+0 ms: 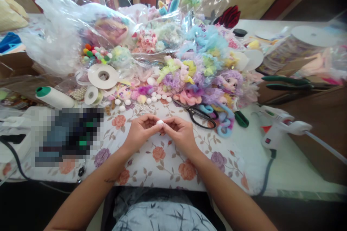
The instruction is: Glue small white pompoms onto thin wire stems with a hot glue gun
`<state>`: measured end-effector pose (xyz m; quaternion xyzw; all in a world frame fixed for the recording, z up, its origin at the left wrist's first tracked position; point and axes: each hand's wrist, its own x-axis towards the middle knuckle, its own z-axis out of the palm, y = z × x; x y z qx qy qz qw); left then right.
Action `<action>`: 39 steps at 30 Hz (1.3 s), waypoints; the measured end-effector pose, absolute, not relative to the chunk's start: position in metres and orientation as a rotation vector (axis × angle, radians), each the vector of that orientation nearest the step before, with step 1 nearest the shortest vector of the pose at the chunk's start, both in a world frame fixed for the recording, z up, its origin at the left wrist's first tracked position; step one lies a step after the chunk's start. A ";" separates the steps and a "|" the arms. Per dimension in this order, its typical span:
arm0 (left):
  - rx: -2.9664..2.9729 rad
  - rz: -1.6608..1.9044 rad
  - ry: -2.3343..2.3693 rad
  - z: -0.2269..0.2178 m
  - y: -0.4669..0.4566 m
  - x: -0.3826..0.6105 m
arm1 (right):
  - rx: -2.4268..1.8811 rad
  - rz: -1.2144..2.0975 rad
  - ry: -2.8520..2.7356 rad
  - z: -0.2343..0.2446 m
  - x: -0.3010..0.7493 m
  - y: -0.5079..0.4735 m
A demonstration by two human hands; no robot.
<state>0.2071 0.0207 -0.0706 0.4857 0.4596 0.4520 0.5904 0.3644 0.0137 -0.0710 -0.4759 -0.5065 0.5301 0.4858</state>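
Forearms enter from the lower edge above a lap in grey patterned cloth and meet at mid-frame over the floral tablecloth (162,158). Left hand (141,130) and right hand (180,131) are curled inward with fingertips together, both pinching a small white ball (159,122) held between them just above the cloth. Beyond the hands, a loose scatter of white pom-poms (155,98) lies on the cloth, near the foot of a heap of ruffled pastel trims (197,68) in which a doll face with purple hair (230,81) shows. Black-handled scissors (199,115) lie just to the right of the right hand, blades pointing toward the heap. Farther right, a white glue gun (280,126) rests on the table edge, its cord running off toward the right. Green-handled pliers (287,82) lie beyond it on a brown surface. To the left, a white thread cone with a green cap (54,96) lies on its side, near two rolls of white tape (103,75). Clear plastic bags (67,32) of mixed coloured pieces fill the far left.
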 end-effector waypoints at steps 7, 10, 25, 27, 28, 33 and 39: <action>1.163 1.067 1.123 -0.071 0.020 0.207 | -1.159 1.324 -1.229 -0.073 0.363 0.013; 1.140 1.062 1.112 -0.072 0.020 0.206 | -1.155 1.340 -1.219 -0.072 0.364 0.014; 1.295 1.163 1.170 -0.068 0.017 0.207 | -1.114 1.377 -1.233 -0.071 0.366 0.019; 1.293 1.159 1.172 -0.068 0.017 0.207 | -1.115 1.382 -1.245 -0.070 0.367 0.018; 1.285 1.158 1.166 -0.068 0.018 0.207 | -1.117 1.375 -1.253 -0.069 0.367 0.018; 1.213 1.150 1.133 -0.072 0.018 0.209 | -1.145 1.281 -1.297 -0.071 0.364 0.014; 1.129 1.091 1.119 -0.072 0.019 0.209 | -1.164 1.263 -1.279 -0.074 0.364 0.013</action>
